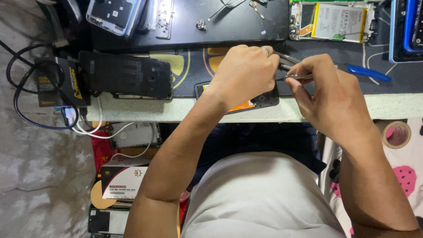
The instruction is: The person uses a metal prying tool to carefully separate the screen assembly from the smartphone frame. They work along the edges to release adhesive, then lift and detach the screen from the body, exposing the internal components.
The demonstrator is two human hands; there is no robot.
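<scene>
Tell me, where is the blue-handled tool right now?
In the head view, the blue-handled tool lies on the dark work mat at the right, just beyond the right hand and below the opened phone with its battery showing.

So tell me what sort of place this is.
Most likely a phone repair bench. An opened phone with its battery exposed lies at the back of the dark work mat, a black phone back cover rests to the left, and the right hand holds fine tweezers beside the left hand.

bare mat between black phone panel (pixel 125 75) and left hand (pixel 244 72) open; blue-handled tool (pixel 368 72) and opened phone (pixel 332 20) crowd the right hand (pixel 328 94).
</scene>
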